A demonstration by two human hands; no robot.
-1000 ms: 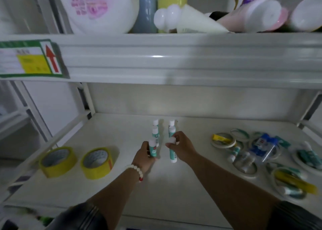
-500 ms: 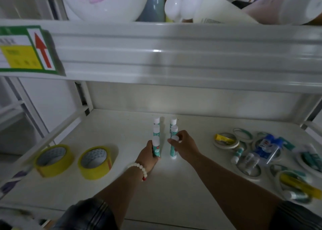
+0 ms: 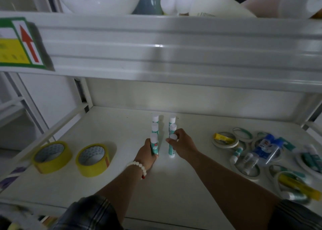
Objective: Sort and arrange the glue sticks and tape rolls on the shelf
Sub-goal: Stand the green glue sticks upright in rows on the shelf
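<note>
Nearest the camera, two bare forearms are being extended over the white shelf (image 3: 174, 191), with a white bead bracelet (image 3: 138, 167) being worn on the left wrist. The left hand (image 3: 147, 155) is being kept wrapped around an upright glue stick (image 3: 154, 143), its white cap showing above the fingers. Just beside it, the right hand (image 3: 182, 146) is being held pinched on the cap of a second upright glue stick (image 3: 171, 147). Behind these, four more glue sticks (image 3: 155, 125) are being kept standing in two short rows running toward the back wall. To the left, two yellow tape rolls (image 3: 93, 157) are being kept side by side. To the right, a loose pile (image 3: 261, 153) of thin tape rolls and lying glue sticks is being left unsorted. Farthest up, bottles (image 3: 217, 1) are being stored on the upper shelf.
</note>
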